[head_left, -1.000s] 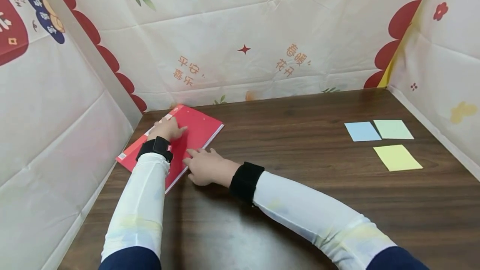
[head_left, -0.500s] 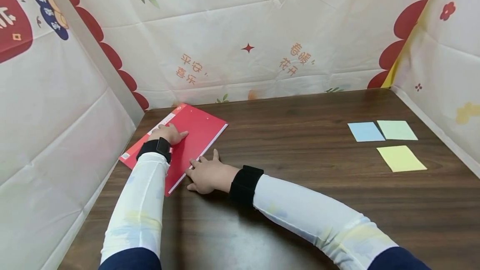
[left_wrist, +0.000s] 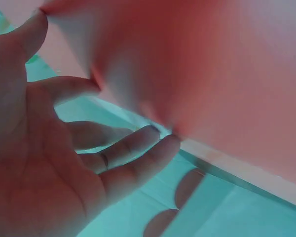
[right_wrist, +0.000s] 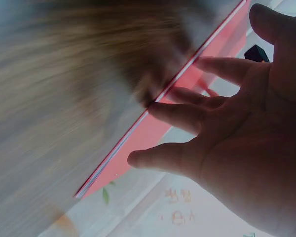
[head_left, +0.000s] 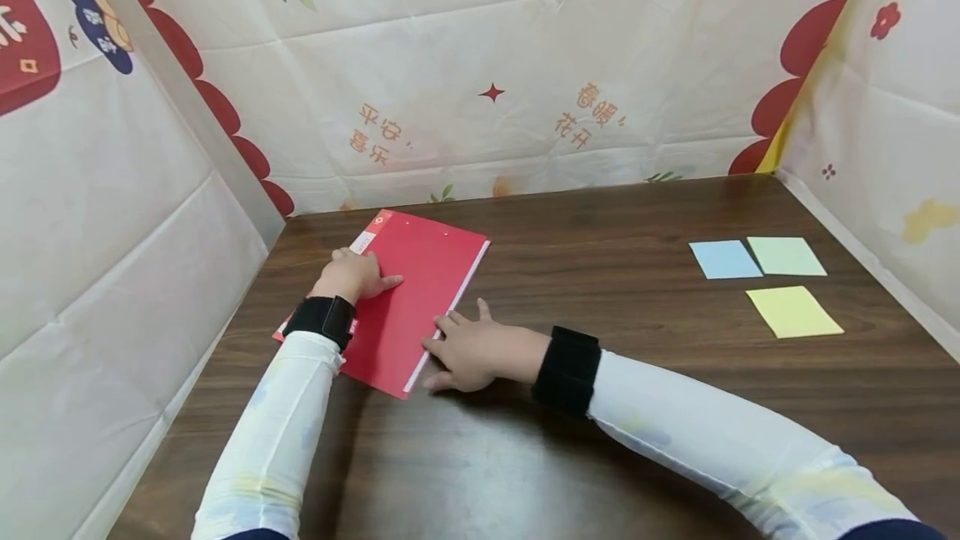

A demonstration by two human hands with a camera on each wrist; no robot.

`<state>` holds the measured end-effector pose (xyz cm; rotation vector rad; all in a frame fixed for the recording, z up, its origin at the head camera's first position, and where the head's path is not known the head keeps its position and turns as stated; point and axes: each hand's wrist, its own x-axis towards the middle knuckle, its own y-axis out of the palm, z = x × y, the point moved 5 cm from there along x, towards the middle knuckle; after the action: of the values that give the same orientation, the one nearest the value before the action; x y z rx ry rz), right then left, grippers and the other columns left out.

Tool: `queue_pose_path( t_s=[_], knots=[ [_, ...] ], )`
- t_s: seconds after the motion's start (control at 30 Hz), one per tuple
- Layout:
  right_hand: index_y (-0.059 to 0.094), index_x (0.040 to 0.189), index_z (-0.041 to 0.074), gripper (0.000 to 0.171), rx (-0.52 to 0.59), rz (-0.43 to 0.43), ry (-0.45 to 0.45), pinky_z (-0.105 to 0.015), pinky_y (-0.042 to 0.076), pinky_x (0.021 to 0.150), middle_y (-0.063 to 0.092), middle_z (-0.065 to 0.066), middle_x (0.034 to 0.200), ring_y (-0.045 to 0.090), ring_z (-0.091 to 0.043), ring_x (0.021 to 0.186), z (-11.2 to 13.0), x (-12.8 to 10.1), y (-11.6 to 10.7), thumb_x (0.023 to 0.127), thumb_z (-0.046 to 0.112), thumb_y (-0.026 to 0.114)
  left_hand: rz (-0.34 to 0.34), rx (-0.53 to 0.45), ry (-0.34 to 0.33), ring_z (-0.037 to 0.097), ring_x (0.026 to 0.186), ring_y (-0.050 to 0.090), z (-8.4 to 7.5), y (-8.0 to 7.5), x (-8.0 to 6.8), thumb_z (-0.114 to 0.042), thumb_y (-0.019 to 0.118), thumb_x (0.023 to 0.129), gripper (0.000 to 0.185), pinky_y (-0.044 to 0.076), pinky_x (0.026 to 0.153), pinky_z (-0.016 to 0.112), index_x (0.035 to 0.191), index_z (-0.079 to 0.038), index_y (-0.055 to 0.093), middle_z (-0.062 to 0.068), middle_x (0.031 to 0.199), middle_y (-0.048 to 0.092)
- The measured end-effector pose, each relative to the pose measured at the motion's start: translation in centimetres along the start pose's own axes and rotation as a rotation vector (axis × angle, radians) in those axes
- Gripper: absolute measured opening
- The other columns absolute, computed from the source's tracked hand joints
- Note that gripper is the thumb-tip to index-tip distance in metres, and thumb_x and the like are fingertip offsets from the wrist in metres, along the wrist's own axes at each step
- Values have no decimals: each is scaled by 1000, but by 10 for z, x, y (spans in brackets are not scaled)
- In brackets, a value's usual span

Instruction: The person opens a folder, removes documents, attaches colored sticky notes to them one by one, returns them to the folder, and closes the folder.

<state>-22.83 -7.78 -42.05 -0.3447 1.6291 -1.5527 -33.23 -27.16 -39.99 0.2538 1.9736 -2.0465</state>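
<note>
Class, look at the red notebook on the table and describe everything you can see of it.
The red notebook is thin, with a plain glossy red cover, a white strip near its far corner and white page edges along its right side. It lies closed and flat, turned at an angle, on the dark wooden table near the left wall. The left hand rests on its cover; the right hand touches its right edge with straight fingers.

Table: my dark wood-grain table (head_left: 600,457) fills the view from 3 round to 9 o'clock.
Walls: a cream printed cloth (head_left: 465,65) with red scallops, green leaves and orange characters encloses me from 9 through 12 to 3 o'clock.
Light: even, soft, with faint creases showing.
</note>
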Motion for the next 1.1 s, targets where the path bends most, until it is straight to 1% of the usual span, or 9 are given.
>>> queue_pose_path(
  t_s=[0.17, 0.3, 0.37, 0.47, 0.57, 0.7, 0.83, 0.97, 1.1],
  knots=[
    [65, 147, 20, 61, 51, -62, 14, -75, 10, 129, 51, -9, 162, 38, -23, 159, -19, -22, -2, 104, 62, 55, -34, -43, -4, 49, 135, 43, -20, 1, -7, -58, 63, 100, 68, 53, 103, 66, 139, -2, 62, 29, 128, 60],
    [79, 111, 19, 44, 91, -90, 56, -76, 7, 128, 64, -9, 150, 47, -24, 154, -34, -37, 1, 105, 57, 59, -13, -63, -17, 56, 137, 46, -38, 5, -14, -62, 63, 98, 75, 47, 110, 71, 145, -3, 60, 35, 147, 48],
    [77, 93, 18, 42, 82, -99, 82, -76, 9, 128, 73, -9, 133, 59, -26, 141, -41, -45, 4, 104, 55, 61, 13, -74, -4, 54, 135, 50, -47, 8, -19, -62, 63, 98, 79, 51, 109, 66, 153, -6, 54, 36, 155, 38],
    [67, 74, 17, 46, 60, -130, 122, -77, 15, 127, 75, -5, 94, 72, -23, 106, -52, -60, 7, 103, 53, 65, 13, -66, 57, 47, 129, 54, -62, 13, -24, -60, 63, 99, 82, 57, 103, 57, 163, -13, 43, 35, 158, 31],
    [62, 68, 16, 48, 61, -161, 144, -76, 20, 125, 61, -1, 69, 66, -19, 79, -64, -77, 10, 100, 50, 71, -13, -13, 113, 46, 127, 54, -79, 16, -31, -60, 63, 100, 84, 60, 99, 54, 167, -18, 36, 34, 154, 35],
    [60, 63, 16, 46, 50, -211, 110, -75, 30, 121, 54, 2, 61, 60, -15, 69, -76, -98, 19, 93, 44, 82, -13, 31, 155, 43, 120, 61, -99, 21, -47, -60, 63, 100, 85, 61, 97, 52, 168, -18, 33, 35, 157, 34],
    [62, 65, 14, 43, 63, -224, 92, -72, 37, 118, 54, 1, 63, 56, -13, 70, -89, -121, 26, 86, 40, 89, 37, -1, 229, 39, 119, 64, -116, 23, -66, -59, 66, 99, 88, 62, 97, 48, 168, -15, 33, 32, 160, 33],
    [66, 71, 13, 39, 108, -212, 131, -71, 36, 119, 54, 2, 66, 56, -14, 77, -106, -145, 33, 82, 39, 91, 107, -70, 322, 36, 129, 55, -133, 26, -87, -59, 71, 95, 91, 62, 96, 45, 167, -16, 36, 27, 153, 39],
    [64, 67, 14, 41, 133, -209, 171, -73, 35, 118, 54, 4, 61, 67, -26, 97, -121, -167, 41, 78, 40, 94, 155, -94, 417, 34, 133, 49, -148, 29, -105, -60, 74, 93, 91, 62, 94, 42, 166, -19, 39, 24, 151, 43]
  ],
)
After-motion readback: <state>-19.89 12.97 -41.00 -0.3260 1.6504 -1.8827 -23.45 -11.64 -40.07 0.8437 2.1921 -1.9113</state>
